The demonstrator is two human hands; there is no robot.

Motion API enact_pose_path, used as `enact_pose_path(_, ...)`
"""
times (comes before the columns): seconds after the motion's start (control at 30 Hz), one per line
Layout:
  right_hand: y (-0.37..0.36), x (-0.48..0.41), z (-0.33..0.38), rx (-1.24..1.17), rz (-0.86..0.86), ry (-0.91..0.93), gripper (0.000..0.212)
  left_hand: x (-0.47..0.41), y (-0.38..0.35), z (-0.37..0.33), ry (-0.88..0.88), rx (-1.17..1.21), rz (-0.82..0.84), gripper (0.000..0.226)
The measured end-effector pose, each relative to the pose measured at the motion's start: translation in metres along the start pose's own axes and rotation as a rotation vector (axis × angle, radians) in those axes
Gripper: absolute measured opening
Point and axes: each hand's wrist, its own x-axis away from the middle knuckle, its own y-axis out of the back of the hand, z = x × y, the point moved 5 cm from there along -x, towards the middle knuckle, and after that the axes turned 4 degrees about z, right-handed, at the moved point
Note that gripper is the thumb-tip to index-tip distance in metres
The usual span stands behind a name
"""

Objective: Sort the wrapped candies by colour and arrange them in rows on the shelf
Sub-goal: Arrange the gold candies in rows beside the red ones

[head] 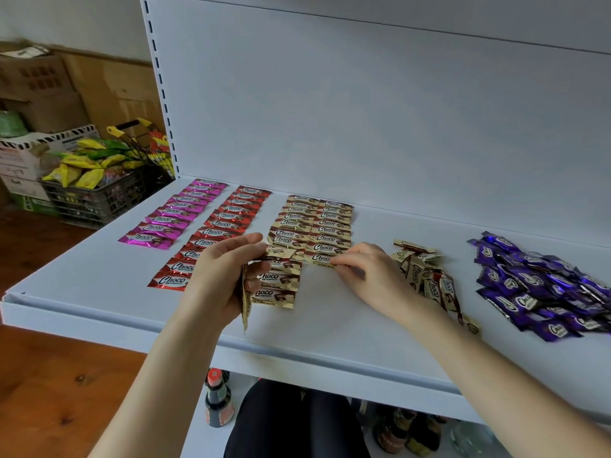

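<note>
On the white shelf [99, 279] lie a row of pink candies [175, 214], a row of red candies [218, 233] and two rows of gold candies [312, 223]. My left hand [224, 276] grips several gold candies [245, 304], held on edge over the left gold row's near end. My right hand [360, 272] pinches the nearest gold candy [320, 258] of the right gold row, flat on the shelf. A loose heap of gold candies [426, 276] lies behind my right wrist. A heap of purple candies [542, 285] sits at the far right.
A dark crate with yellow and green snack bags [89, 173] stands on the floor to the left, with cardboard boxes [43, 94] behind it. Sauce bottles [216, 398] stand on the lower shelf. The shelf's white back panel [363, 110] rises behind the rows.
</note>
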Motion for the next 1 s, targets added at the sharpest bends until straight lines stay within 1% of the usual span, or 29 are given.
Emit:
enact_pose_path(0.1,0.0,0.0,-0.001,-0.014,-0.005,-0.001,0.02,0.001,0.001,0.0,-0.003,-0.005,0.001,0.015)
enact_pose_path(0.33,0.008,0.0,0.002,-0.07,-0.04,0.0,0.02,0.008,-0.004,-0.002,-0.028,-0.027,0.016,0.014)
enact_pose_path(0.4,0.018,0.0,0.009,-0.179,-0.057,-0.028,0.02,0.011,-0.007,-0.004,-0.046,-0.03,0.023,0.016)
enact_pose_path(0.47,0.029,0.001,0.022,-0.368,-0.054,-0.035,0.017,0.016,-0.012,-0.006,-0.064,-0.015,0.033,0.018)
enact_pose_path(0.53,0.037,0.004,0.043,-0.55,0.011,-0.016,0.014,0.018,-0.02,-0.005,-0.079,-0.005,0.057,0.021)
enact_pose_path(0.6,0.039,0.008,0.061,-0.676,0.095,0.005,0.013,0.02,-0.03,-0.003,-0.105,-0.046,0.09,0.023)
enact_pose_path(0.67,0.041,0.011,0.07,-0.724,0.112,0.024,0.017,0.023,-0.038,0.0,-0.131,-0.08,0.123,0.019)
enact_pose_path(0.77,0.049,0.014,0.066,-0.762,0.046,0.023,0.021,0.028,-0.043,0.001,-0.145,-0.145,0.157,0.004)
enact_pose_path(0.87,0.053,0.017,0.056,-0.806,0.013,-0.012,0.021,0.03,-0.038,0.003,-0.135,-0.161,0.155,0.017)
enact_pose_path(1.0,0.052,0.022,0.055,-0.82,0.055,-0.013,0.02,0.031,-0.039,0.004,-0.131,-0.151,0.173,0.017)
